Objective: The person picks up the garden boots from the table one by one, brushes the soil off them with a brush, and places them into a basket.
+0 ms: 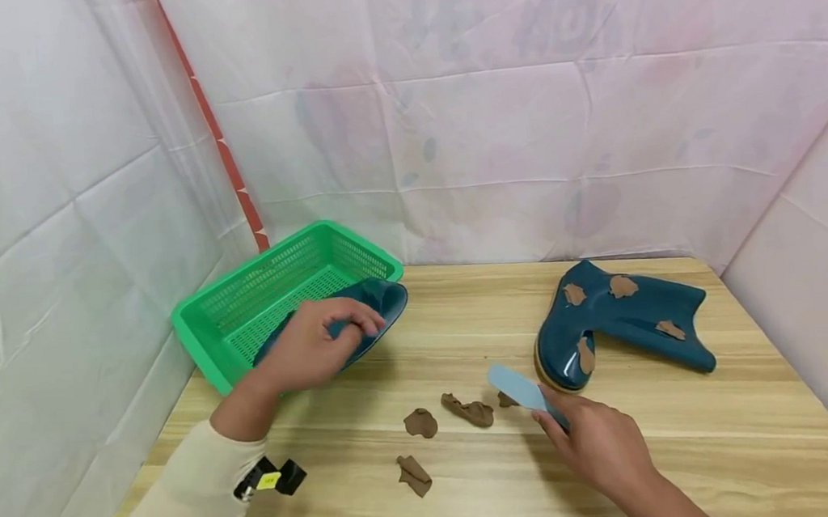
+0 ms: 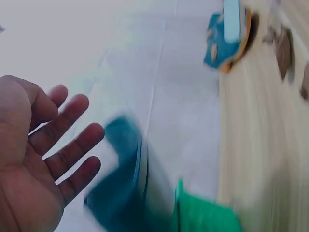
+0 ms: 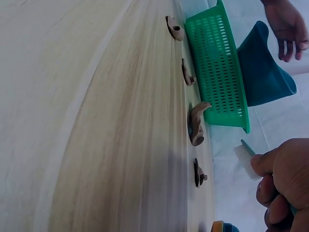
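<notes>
My right hand [image 1: 600, 443] grips a light blue brush [image 1: 517, 386] by its handle; white bristles [image 3: 247, 162] show in the right wrist view. A dark blue rubber boot [image 1: 563, 344] with several brown patches lies on its side just beyond the brush. My left hand [image 1: 318, 339], fingers loosely bent and holding nothing, is over a second blue boot [image 1: 391, 299] at the green basket [image 1: 206, 352]. In the left wrist view a gap shows between the left fingers [image 2: 77, 150] and that blurred boot [image 2: 123, 183]; its shaft sticks out past the basket's rim.
Several brown, mud-like pieces lie on the wooden table [image 1: 727, 437], among them a curled one [image 1: 468, 410] and a flat one [image 1: 420, 423] between the hands. White cloth [image 1: 485, 139] hangs behind the table and along both sides.
</notes>
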Demonstrator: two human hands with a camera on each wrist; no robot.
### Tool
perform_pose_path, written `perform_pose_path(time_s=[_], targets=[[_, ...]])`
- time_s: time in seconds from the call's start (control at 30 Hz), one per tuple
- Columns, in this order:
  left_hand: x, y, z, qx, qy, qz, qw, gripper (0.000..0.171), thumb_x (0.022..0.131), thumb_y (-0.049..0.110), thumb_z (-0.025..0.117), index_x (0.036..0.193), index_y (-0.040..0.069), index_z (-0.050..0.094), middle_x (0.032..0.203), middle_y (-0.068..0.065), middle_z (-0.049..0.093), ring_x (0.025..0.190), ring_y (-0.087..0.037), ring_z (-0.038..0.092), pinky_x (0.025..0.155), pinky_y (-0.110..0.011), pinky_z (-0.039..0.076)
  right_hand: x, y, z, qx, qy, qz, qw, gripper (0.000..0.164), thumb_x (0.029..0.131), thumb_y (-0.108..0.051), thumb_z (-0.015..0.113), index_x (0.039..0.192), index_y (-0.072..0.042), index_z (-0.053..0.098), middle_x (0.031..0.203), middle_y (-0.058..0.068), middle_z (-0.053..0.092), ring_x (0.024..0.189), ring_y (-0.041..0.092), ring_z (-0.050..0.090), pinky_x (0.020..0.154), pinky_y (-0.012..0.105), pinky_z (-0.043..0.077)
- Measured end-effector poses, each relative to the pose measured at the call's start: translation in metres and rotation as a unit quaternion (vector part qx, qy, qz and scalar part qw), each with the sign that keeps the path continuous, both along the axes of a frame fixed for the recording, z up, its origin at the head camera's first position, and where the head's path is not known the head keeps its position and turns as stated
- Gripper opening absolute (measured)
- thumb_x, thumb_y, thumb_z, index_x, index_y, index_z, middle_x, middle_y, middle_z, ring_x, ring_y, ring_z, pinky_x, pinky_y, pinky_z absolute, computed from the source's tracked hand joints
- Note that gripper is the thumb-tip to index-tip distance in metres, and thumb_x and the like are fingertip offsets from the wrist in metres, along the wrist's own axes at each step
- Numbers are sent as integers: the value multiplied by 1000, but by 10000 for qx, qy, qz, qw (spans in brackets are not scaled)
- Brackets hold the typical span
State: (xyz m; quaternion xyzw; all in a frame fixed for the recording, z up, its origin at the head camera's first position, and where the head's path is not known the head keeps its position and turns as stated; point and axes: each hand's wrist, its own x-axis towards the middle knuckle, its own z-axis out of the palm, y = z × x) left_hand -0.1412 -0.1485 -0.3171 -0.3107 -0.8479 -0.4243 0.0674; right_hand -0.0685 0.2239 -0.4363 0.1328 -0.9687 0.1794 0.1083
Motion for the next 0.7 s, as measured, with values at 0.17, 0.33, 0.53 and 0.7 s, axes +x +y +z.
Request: perform_pose_path(time_s=[0.17, 0.33, 0.53, 0.7], targets=[[8, 41, 4, -537, 489, -735, 9946, 25, 96, -3, 58, 99, 14, 76, 108, 7, 73, 103, -9, 66, 81, -29, 53, 2, 8, 0, 79, 28, -31, 10000, 41, 93, -29, 79, 128, -7, 74, 91, 5, 75, 59, 7, 54, 45, 30, 38], [3, 88, -2, -1213, 694, -1363, 9808, 25, 100, 2, 56, 107, 13, 76, 113, 3, 72, 107, -12, 65, 95, -28, 49, 2, 15, -2, 124, -126, -65, 9998, 44, 95, -33, 76, 129, -7, 73, 90, 5, 75, 58, 7, 53, 44, 31, 39], [-9, 146, -20, -2401, 444, -1458, 9587, 25, 104, 16, 55, 119, 18, 75, 123, 8, 69, 116, -9, 60, 102, -26, 43, 3, 19, -3, 77, -281, -110, 9995, 43, 94, -32, 77, 130, -7, 73, 80, -1, 72, 55, 6, 50, 43, 30, 37], [-23, 189, -40, -3450, 620, -1323, 9272, 34, 107, 24, 49, 136, 21, 67, 140, 7, 59, 131, -12, 51, 111, -30, 37, 6, 20, -8, 118, -372, -49, 9992, 40, 93, -27, 79, 128, -9, 74, 65, -11, 58, 53, 4, 46, 44, 26, 35]])
